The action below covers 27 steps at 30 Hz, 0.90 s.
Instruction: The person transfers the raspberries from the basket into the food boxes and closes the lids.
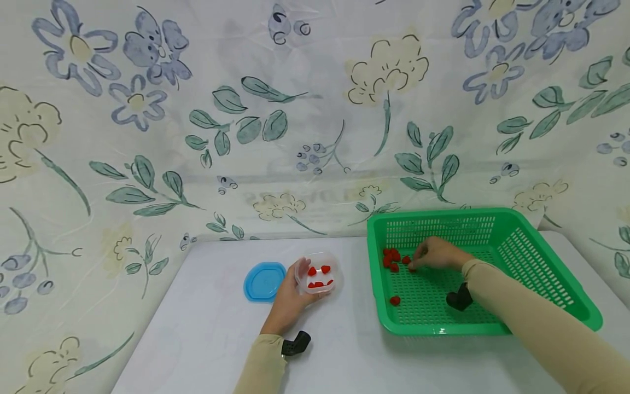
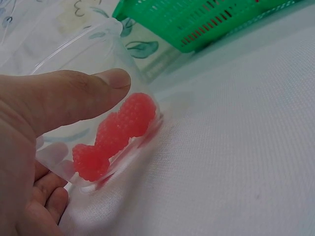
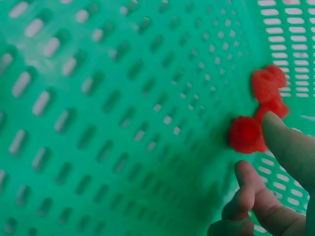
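Observation:
My left hand grips a small clear plastic container, thumb on the near wall and fingers at the far side. Several raspberries lie in its bottom. Inside the green basket, my right hand reaches down at the left part of the floor. In the right wrist view its thumb and forefinger stand apart, close to a raspberry, with no berry seen pinched between them. A cluster of raspberries lies in the basket's back left corner, and a single raspberry sits nearer the front.
A blue lid lies flat on the white table, left of the container. The basket has raised slotted walls and stands at the table's right. Behind the table hangs a floral cloth.

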Motion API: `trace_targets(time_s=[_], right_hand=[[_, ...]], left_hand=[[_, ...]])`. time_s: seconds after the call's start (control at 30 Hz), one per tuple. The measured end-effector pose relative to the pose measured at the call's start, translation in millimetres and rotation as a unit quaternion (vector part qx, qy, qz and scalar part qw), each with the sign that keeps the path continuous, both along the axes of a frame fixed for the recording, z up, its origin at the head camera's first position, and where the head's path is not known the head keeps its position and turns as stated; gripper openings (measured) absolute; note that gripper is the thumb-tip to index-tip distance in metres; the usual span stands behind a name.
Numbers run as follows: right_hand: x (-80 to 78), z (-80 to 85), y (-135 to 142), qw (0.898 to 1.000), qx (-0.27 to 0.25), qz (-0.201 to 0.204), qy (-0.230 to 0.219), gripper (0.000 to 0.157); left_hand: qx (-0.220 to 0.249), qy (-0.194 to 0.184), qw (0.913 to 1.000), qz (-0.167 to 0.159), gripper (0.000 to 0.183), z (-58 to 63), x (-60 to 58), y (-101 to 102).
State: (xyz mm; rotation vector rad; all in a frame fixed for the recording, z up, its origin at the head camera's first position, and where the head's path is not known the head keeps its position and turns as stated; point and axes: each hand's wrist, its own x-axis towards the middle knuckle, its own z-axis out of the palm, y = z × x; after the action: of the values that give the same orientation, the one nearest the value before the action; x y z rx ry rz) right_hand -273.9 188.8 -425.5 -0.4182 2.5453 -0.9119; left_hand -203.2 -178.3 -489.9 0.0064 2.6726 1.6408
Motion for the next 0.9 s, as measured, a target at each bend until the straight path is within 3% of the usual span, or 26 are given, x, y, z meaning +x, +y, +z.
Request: trace_targets(time_s=[0.5, 0.9], right_hand=[[1.9, -0.6, -1.3, 1.000, -0.002, 0.007, 0.003, 0.032], [-2.3, 6.3, 2.8, 0.999, -0.036, -0.009, 0.000, 0.033]], left_hand=[[-0.003, 0.002, 1.0000, -0.002, 0.098, -0.5, 0.1, -0.1], [0.002, -0.002, 1.0000, 0.000, 0.098, -0.6, -0.6, -0.6]])
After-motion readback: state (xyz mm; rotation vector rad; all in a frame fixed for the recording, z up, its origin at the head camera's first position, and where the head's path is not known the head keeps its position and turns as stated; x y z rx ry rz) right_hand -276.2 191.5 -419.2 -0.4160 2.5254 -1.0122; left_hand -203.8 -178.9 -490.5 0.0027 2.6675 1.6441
